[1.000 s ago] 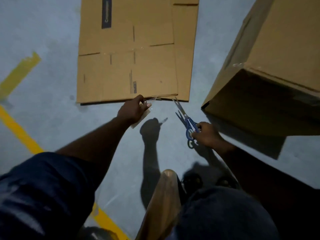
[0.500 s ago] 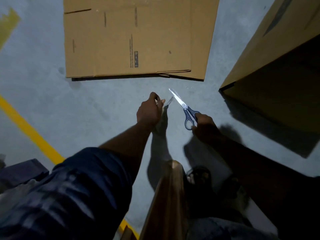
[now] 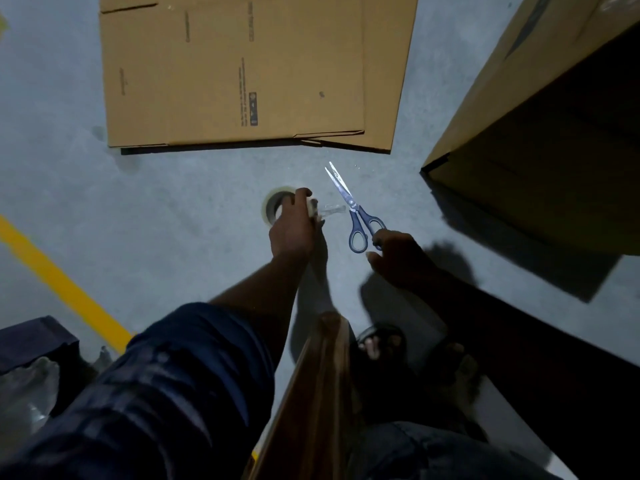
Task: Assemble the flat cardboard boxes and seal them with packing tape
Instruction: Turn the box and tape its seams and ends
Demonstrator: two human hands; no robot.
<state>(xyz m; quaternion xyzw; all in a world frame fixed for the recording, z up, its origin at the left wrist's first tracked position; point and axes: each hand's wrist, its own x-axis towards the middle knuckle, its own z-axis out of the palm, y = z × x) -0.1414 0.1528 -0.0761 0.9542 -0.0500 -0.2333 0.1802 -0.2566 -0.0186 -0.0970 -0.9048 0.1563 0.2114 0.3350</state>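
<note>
on the grey concrete floor [image 3: 173, 209]: big assembled brown cardboard box [image 3: 540, 140] at far right, standing, near side in shadow. flat brown cardboard box [image 3: 242, 71] lies folded at top centre, well apart from the assembled one, near edge towards the person. painted yellow floor line [image 3: 62, 285] runs diagonally on the left. brown cardboard sheet [image 3: 322, 393] at bottom centre, between the person's legs (seen edge-on, can't tell what it belongs to). left hand [image 3: 291, 230] is in the floor gap below the flat box, fingers curled over the pale roll of clear packing tape [image 3: 272, 206] and clamped on it; a short loose tail of tape sticks out to the right of the roll. right hand [image 3: 398, 261] is just beside it on the right, in deep shadow, fingertips at the handle loops of the blue-handled steel scissors [image 3: 356, 209]; can't tell if it grips them or only touches. scissor blades are together, tips pointing toward the flat box, not touching it.
</note>
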